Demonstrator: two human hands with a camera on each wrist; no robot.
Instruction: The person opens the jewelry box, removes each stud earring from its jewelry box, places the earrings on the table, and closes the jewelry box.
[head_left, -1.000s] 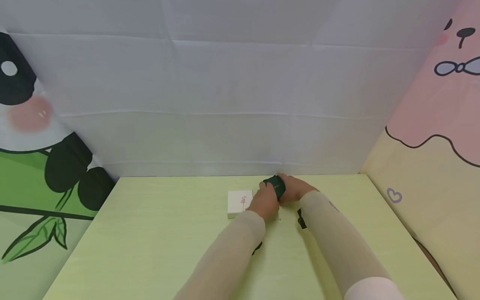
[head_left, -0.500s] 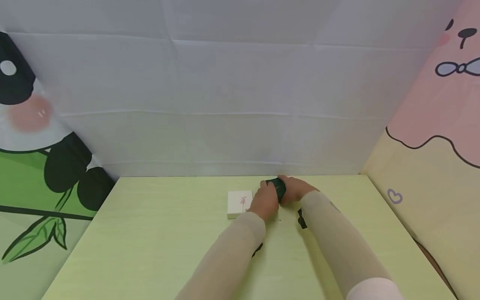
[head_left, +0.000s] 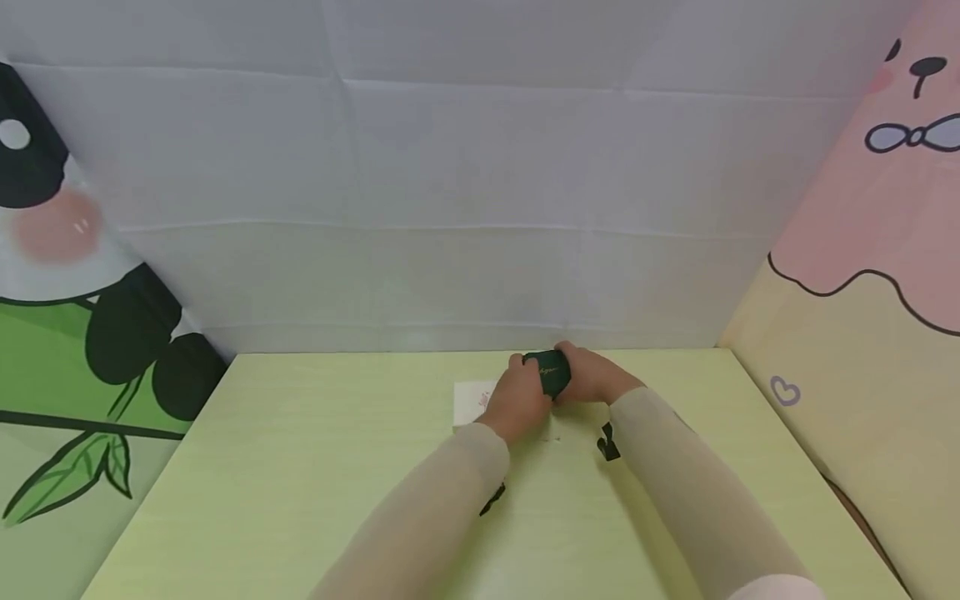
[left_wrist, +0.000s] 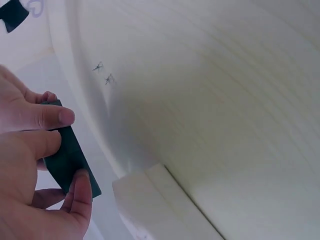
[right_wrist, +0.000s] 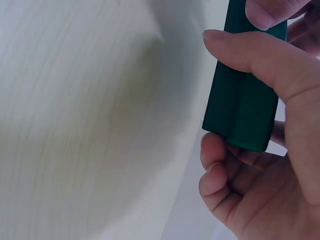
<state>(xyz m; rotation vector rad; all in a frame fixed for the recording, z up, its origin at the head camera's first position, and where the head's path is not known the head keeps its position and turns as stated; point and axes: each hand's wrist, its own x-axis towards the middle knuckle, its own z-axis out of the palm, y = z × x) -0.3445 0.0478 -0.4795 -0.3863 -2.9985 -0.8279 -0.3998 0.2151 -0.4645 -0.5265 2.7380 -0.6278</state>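
Observation:
Both hands hold a small dark green box (head_left: 550, 372) near the far edge of the table, with gold lettering on its face. The left hand (head_left: 517, 402) grips its left side, thumb and fingertips on it in the left wrist view. From the right, the right hand (head_left: 596, 375) pinches the box, thumb on one face and fingers under its end in the right wrist view. The box looks raised off the table. A white box (head_left: 469, 403) with a pink flower print lies left of the left hand, partly hidden by it.
The pale yellow-green table (head_left: 337, 483) ends at a white cloth backdrop (head_left: 465, 208). Two tiny dark spindly things (left_wrist: 104, 73) lie on the tabletop near the hands. Printed panels stand at left and right.
The green box has tilted so that its lettered face shows more. My left hand has shifted slightly left and now covers more of the white box.

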